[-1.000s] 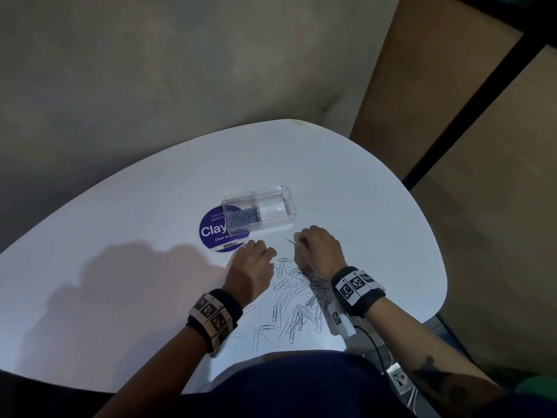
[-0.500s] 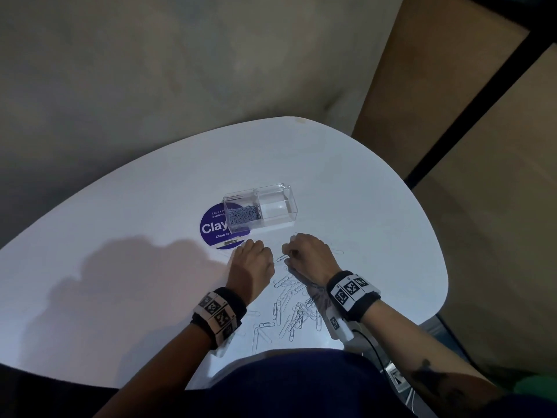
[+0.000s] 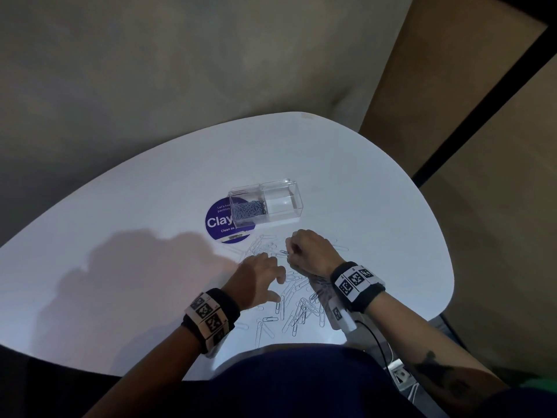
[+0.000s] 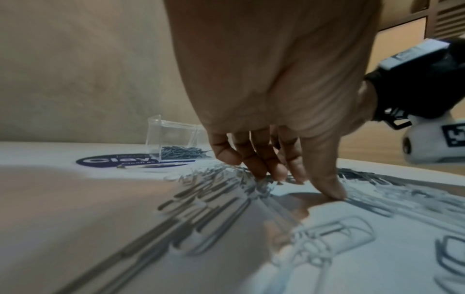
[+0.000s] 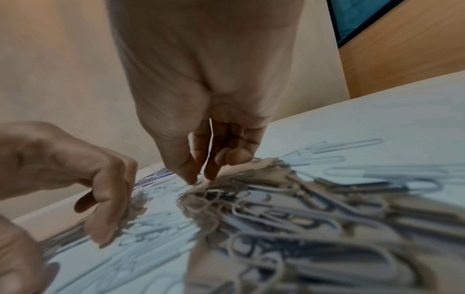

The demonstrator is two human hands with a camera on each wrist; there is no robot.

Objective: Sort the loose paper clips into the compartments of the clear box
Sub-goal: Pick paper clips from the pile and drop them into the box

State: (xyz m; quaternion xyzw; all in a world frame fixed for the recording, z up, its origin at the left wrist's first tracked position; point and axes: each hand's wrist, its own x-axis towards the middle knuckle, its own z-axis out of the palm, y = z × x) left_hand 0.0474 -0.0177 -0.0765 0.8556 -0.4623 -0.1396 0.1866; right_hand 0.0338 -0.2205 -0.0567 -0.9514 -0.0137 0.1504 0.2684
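The clear box (image 3: pixel 281 203) stands on the white table (image 3: pixel 135 236); its left compartment holds a heap of small dark clips (image 3: pixel 249 210), also seen in the left wrist view (image 4: pixel 181 154). Its right compartment looks bare. Loose paper clips (image 3: pixel 298 309) of two sizes lie scattered in front of the box. My left hand (image 3: pixel 271 279) rests on them with fingers spread, fingertips (image 4: pixel 274 173) and thumb touching the table. My right hand (image 3: pixel 291 251) is curled just right of it, thumb and forefinger (image 5: pixel 188 177) pinching a small dark clip (image 3: pixel 284 252) at the pile.
A round purple sticker (image 3: pixel 218 223) lies partly under the box's left end. The table's near edge runs just in front of my body and its right edge curves close past my right wrist. A cable (image 3: pixel 376 336) hangs from the right wrist camera.
My right hand came back from beside the box to the clip pile. My left hand slid toward me and spread its fingers, uncovering clips near the sticker.
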